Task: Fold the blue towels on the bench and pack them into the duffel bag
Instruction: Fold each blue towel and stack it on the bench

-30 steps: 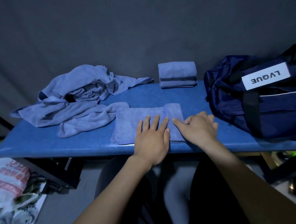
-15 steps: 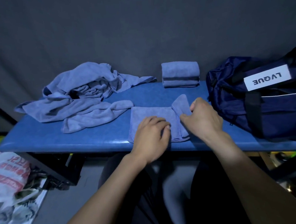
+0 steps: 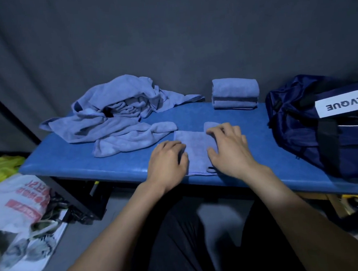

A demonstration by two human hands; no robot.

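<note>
Both hands lay palm-down with fingers spread, the left hand (image 3: 167,161) and right hand (image 3: 229,147) pressing a half-folded towel (image 3: 196,150) on the table (image 3: 91,162).

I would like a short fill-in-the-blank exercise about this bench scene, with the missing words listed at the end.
1. Both hands rest on a small towel near the ____ edge of the bench.
2. The stack of folded towels holds ____ towels.
3. The duffel bag sits at the ____ end of the bench.
4. The white label reads ____.

Missing words: front; two; right; LVQUE
</note>
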